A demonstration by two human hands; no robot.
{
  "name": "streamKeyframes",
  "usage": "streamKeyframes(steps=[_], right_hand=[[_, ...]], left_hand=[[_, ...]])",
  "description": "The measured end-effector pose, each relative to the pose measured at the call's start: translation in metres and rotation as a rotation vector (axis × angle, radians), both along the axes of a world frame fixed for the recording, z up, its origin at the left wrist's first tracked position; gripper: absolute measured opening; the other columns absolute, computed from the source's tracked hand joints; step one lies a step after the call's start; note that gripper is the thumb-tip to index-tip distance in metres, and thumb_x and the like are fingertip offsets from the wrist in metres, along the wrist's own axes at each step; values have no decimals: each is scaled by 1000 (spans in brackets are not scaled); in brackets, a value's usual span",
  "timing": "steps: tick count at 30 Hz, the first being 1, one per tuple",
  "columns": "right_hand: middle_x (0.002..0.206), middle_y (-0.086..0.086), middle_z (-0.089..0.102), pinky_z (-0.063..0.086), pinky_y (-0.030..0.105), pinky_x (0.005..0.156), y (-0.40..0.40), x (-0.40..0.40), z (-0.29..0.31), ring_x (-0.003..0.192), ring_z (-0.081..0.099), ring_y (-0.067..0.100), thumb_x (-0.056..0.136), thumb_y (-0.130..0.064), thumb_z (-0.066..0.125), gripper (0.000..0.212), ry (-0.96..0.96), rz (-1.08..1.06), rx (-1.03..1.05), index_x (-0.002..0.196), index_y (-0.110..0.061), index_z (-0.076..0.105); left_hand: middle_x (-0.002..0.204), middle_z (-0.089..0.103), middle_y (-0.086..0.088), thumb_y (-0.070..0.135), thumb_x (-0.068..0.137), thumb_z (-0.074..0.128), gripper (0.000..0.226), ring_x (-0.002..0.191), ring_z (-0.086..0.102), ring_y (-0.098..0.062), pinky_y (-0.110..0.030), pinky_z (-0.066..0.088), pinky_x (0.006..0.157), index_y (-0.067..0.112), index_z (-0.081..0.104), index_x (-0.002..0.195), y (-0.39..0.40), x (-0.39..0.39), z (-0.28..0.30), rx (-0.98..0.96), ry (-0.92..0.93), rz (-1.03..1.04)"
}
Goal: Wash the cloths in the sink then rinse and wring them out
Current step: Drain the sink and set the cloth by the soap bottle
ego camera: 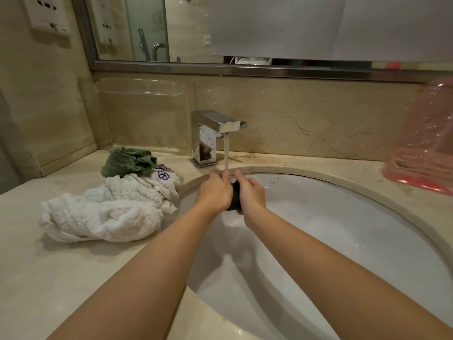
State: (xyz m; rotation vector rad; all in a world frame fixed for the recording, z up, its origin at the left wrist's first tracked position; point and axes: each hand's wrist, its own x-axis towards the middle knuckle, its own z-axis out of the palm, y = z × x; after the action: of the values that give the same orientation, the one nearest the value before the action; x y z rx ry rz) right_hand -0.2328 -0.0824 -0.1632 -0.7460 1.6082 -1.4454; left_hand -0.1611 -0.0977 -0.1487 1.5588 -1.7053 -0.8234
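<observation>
- both hands over the sink [367, 217], left hand [215, 190] and right hand [252, 192] grasping one dark cloth [235, 196] between them, under the tap [215, 136], water running.
- white towel [103, 214] and green cloth [127, 161] piled just left of the rim.
- beige stone counter [73, 278], pink tub [424, 148] far right, mirror [245, 28] behind.

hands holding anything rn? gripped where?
Both: left hand and right hand grip a bunched dark cloth between them, one on each side, under the running tap.
</observation>
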Motion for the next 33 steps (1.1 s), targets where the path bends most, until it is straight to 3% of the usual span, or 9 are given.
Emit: streamKeyframes(steps=[5, 10, 17, 21, 22, 25, 28, 31, 33], right_hand=[[79, 9, 69, 54, 36, 75, -2, 12, 20, 76, 64, 26, 88, -43, 64, 39, 82, -59, -116, 76, -6, 63], [56, -2, 55, 38, 23, 49, -3, 11, 24, 58, 53, 17, 92, -22, 57, 36, 310, -22, -157, 57, -15, 59], [52, -5, 47, 31, 12, 41, 1, 11, 21, 51, 43, 9, 91, -17, 55, 40, 398, -49, -237, 52, -19, 48], [84, -1, 54, 37, 15, 50, -1, 2, 17, 80, 56, 17, 93, -19, 57, 7, 155, -175, -217, 90, -14, 52], [93, 0, 53, 38, 15, 50, -1, -2, 18, 83, 55, 17, 93, -17, 56, 11, 43, -207, -217, 102, -14, 50], [111, 6, 52, 38, 16, 53, 2, -11, 17, 90, 52, 17, 94, -16, 56, 31, -113, -230, -216, 123, -12, 46], [115, 11, 58, 47, 25, 65, 2, -12, 12, 94, 55, 21, 94, -25, 57, 27, -73, -101, -137, 118, -13, 53], [104, 13, 63, 54, 38, 84, 2, -9, 11, 92, 61, 24, 95, -46, 52, 34, -130, 38, -31, 110, -16, 56], [93, 10, 62, 56, 38, 76, 6, -7, 11, 83, 61, 24, 94, -61, 42, 47, -181, 160, 86, 106, -17, 56]], left_hand=[[110, 65, -17, 28, 104, 29, 43, 101, 59, -32, -36, 45, 85, 5, 65, 107, 4, -2, 13, -120, 289, 85], [113, 64, -22, 30, 104, 29, 45, 105, 58, -37, -42, 48, 92, 1, 64, 108, -2, -1, 12, -18, 307, 128], [113, 64, -16, 32, 102, 37, 35, 104, 60, -33, -48, 51, 92, 9, 61, 114, -5, 2, 9, 12, 392, 98], [113, 63, -10, 50, 92, 54, 48, 95, 63, -26, -30, 51, 57, 11, 51, 121, -9, 3, 10, 161, 525, 84], [114, 63, -9, 54, 90, 53, 53, 96, 63, -25, -28, 50, 55, 13, 52, 123, -9, 3, 11, 204, 530, 77], [115, 64, -7, 61, 89, 51, 55, 100, 62, -22, -32, 55, 60, 18, 54, 123, -9, 5, 10, 330, 486, -17], [109, 65, -8, 60, 91, 49, 51, 92, 61, -20, -32, 53, 61, 17, 56, 118, -4, 4, 8, 367, 400, -109], [109, 62, -11, 51, 94, 50, 48, 91, 60, -23, -32, 53, 65, 12, 53, 122, -5, 3, 5, 176, 250, -13], [117, 60, -12, 44, 96, 50, 46, 103, 60, -27, -40, 55, 86, 13, 47, 129, -7, 3, 5, 47, 299, 59]])
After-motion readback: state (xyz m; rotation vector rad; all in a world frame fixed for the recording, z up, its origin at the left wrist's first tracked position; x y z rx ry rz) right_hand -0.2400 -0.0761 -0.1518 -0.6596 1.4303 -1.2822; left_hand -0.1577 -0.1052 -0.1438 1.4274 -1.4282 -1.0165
